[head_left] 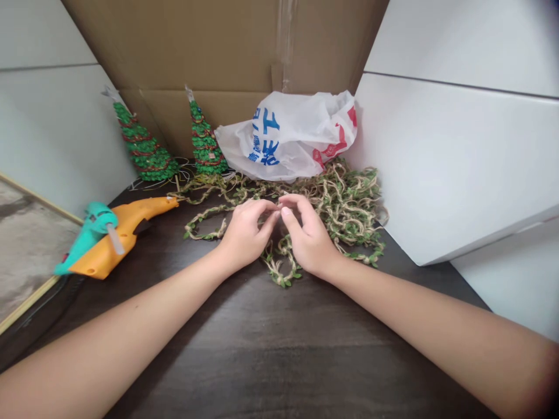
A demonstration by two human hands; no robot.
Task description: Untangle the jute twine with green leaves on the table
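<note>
My left hand [250, 231] and my right hand [308, 233] meet at the fingertips over the middle of the dark table. Both are closed in a pinch, thumbs against fingers. Whatever lies between the fingertips is too small to make out. Around and behind them spreads a tangled twine garland with green leaves [349, 209], heaped thickest to the right of my right hand. One loop of it lies left of my left hand, and a short length curls on the table just below the fingertips.
Two small green trees [146, 148] [206, 139] stand at the back left. A white plastic bag [297, 137] lies behind the garland. An orange and teal glue gun [124, 233] rests at the left. Cardboard [196, 46] and white panels [454, 157] border the table [279, 361].
</note>
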